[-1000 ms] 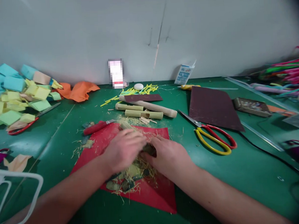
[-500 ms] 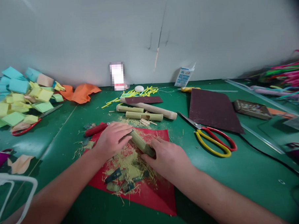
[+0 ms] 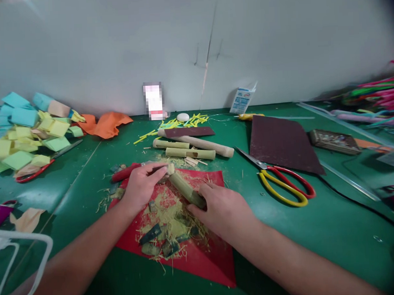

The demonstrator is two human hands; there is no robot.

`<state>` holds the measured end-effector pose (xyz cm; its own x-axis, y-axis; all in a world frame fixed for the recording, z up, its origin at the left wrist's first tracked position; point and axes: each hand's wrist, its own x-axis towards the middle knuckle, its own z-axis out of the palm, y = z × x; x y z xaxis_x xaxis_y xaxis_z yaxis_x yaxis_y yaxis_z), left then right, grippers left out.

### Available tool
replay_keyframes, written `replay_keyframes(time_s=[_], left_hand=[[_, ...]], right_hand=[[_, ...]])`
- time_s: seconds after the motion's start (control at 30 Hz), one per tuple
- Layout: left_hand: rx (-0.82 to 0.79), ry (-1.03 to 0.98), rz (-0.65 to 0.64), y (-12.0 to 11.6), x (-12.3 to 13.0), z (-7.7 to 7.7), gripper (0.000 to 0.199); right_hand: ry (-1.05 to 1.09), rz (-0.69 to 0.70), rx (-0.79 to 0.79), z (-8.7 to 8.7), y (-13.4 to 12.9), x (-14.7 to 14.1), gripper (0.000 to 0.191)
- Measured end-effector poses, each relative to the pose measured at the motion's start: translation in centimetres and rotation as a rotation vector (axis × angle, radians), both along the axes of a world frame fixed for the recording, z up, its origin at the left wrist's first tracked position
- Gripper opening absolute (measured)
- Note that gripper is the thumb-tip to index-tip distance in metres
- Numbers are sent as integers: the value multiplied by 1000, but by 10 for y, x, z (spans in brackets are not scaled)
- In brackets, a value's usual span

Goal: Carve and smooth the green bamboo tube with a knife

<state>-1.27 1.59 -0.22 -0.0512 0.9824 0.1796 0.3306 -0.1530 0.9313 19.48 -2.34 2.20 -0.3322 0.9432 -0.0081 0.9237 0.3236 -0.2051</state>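
Observation:
My right hand (image 3: 222, 207) is closed around the near end of a pale green bamboo tube (image 3: 184, 186), which slants away from me above a red sheet (image 3: 218, 264). Close to the tube's far end, my left hand (image 3: 143, 182) pinches a small dark piece, mostly hidden by the fingers; whether it is sandpaper I cannot tell. Shavings and fine dust (image 3: 163, 210) cover the sheet, with several dark flat scraps (image 3: 150, 233) among them. Beside my left hand lies a red-handled tool (image 3: 124, 173), its front end hidden.
Cut bamboo pieces (image 3: 190, 153) and a longer pale stick (image 3: 213, 147) lie beyond the sheet. On the right are open scissors (image 3: 283, 185), a dark brown sheet (image 3: 281, 144) and a metal tin (image 3: 334, 141). Folded papers (image 3: 26, 133) are heaped left, and a lit phone (image 3: 154, 100) leans on the wall.
My left hand has drawn back left off the tube's far end, which now shows its pale tip. My right hand keeps its grip in nearly the same place.

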Motion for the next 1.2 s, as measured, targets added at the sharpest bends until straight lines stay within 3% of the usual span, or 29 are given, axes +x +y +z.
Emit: replay_keyframes(time_s=[0.17,0.4,0.5,0.63,0.77,0.93,1.2], left_hand=[[-164,-393,34,3,3,-5,33],[-146,-561,-6,2,5,-3,26],[-113,-448,-15,4,3,-7,26],[-5,-136,-12,3,-2,-6,25],[259,264,-52,3,-6,1,18],[552,613,-225,11,-8,1,19],[692,712,-442,-3,9,-4,22]], right_hand=[[-2,7,4,-1,1,0,23],[2,-3,-18,1,0,-1,23],[-1,-5,-12,1,0,-1,23],[2,0,2,0,0,-1,22],[3,2,9,0,0,-1,23],[3,-3,3,-1,-1,0,23],[11,4,-5,1,-1,-1,20]])
